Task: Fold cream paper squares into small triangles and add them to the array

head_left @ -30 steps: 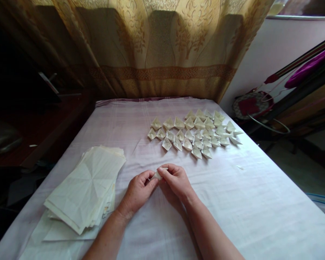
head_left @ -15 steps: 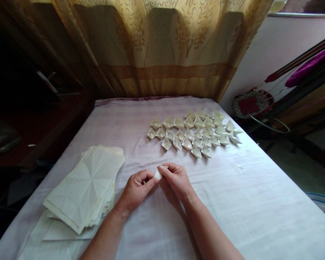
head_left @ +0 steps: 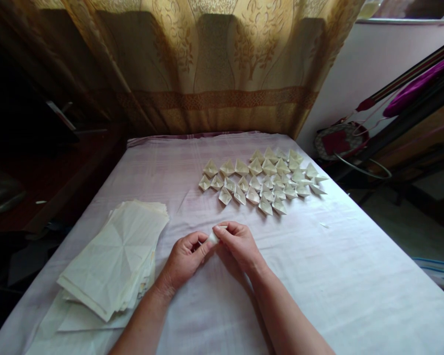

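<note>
Between both hands, above the near middle of the table, is a small folded piece of white paper (head_left: 213, 238). My left hand (head_left: 187, 256) pinches its left side between thumb and fingers. The thumb and fingers of my right hand (head_left: 237, 245) close on its right end, covering part of it. Beyond the hands stand several folded paper boats (head_left: 255, 182), set close together in uneven rows. A stack of creased paper sheets (head_left: 122, 244) lies to the left of my left hand.
A pale checked cloth (head_left: 318, 291) covers the table. A small paper scrap (head_left: 324, 225) lies right of the boats. Behind the table hangs a gold curtain (head_left: 214, 64). A patterned bag (head_left: 340, 140) is off the right edge; dark furniture (head_left: 59, 182) stands at the left.
The whole view has shifted slightly. Both hands keep their pinch on the folded paper, with hardly any movement of the fingers. The boats and the stack stay where they were.
</note>
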